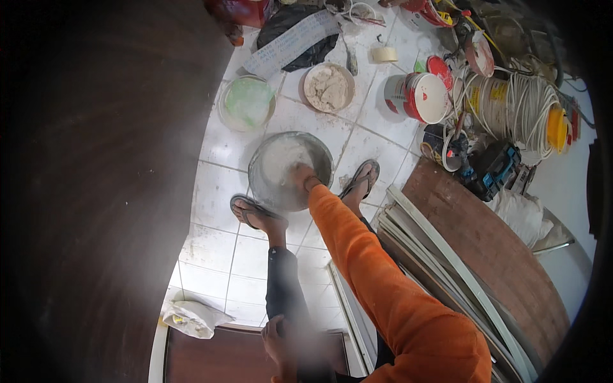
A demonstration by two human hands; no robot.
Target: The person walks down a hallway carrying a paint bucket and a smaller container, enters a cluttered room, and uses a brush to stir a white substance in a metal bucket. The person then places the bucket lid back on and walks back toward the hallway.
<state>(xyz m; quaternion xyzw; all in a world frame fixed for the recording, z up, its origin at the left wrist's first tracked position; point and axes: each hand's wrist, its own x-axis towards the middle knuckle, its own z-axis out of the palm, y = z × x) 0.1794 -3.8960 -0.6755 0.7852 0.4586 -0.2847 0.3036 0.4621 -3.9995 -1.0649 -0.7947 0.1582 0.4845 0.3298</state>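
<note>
A round dark bucket [324, 150] stands on the tiles between my sandalled feet, with white powder [284, 156] inside it. My right hand [301, 175] reaches down into the bucket, at the powder; its fingers are hidden by haze and by the hand itself. The orange sleeve [370, 255] covers that arm. Lower down, my left hand [275, 338] rests against my leg by the knee, holding nothing I can see. A blurred patch covers part of it, but its fingers seem to lie along the leg.
Beyond the bucket are a tub with green contents [248, 103], a bowl of beige mix [327, 88] and a red-and-white paint bucket [418, 97]. Cable coils [504, 105] and a power tool [493, 171] lie right. Boards [472, 223] lean close by my right arm; a dark brown panel [108, 191] fills the left.
</note>
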